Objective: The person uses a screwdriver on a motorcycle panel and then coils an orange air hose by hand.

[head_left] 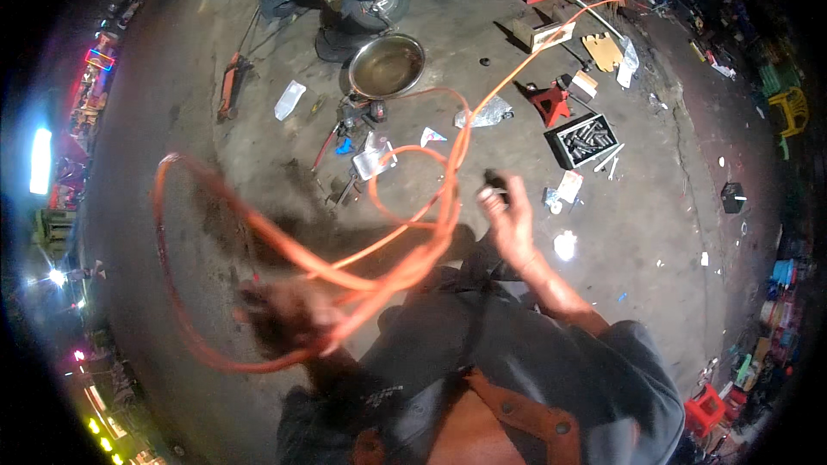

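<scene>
The person seems to be gathering an orange hose (420,264), looping near left; the blurred left hand (293,319) is meeting it, grip unclear. The right hand (514,228) is pinching a dark piece (494,179). Continuing calls for untangled loops.

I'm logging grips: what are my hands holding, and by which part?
Left hand: orange hose, by its gathered loops. Right hand: small dark object; held part unclear.
</scene>
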`<state>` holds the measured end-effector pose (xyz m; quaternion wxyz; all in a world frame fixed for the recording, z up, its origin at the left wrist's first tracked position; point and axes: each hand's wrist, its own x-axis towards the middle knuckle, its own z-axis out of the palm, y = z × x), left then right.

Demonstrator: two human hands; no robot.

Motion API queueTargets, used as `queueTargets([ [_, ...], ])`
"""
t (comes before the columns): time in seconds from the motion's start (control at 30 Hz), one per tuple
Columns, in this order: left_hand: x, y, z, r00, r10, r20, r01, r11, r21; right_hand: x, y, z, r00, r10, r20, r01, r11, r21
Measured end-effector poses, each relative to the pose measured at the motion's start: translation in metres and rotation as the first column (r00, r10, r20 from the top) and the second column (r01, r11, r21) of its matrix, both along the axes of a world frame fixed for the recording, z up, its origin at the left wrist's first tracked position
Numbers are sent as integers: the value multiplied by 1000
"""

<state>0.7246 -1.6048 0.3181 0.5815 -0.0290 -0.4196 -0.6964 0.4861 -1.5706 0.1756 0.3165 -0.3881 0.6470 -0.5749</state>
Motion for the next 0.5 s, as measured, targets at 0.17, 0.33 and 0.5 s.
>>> queueTargets([
  [0.17, -22, 28, -15, 829, -559, 19, 559, 829, -27, -23, -20, -80, 703, -214, 678, -45, 939, 342],
  [0.33, 12, 60, -8, 618, -763, 190, 639, 628, 444, -26, -30, -84, 264, -146, 953, 117, 986, 118],
  [0.5, 1, 60, -37, 719, -679, 149, 572, 700, 429, -44, 3, -76, 709, -256, 658, -38, 917, 398],
])
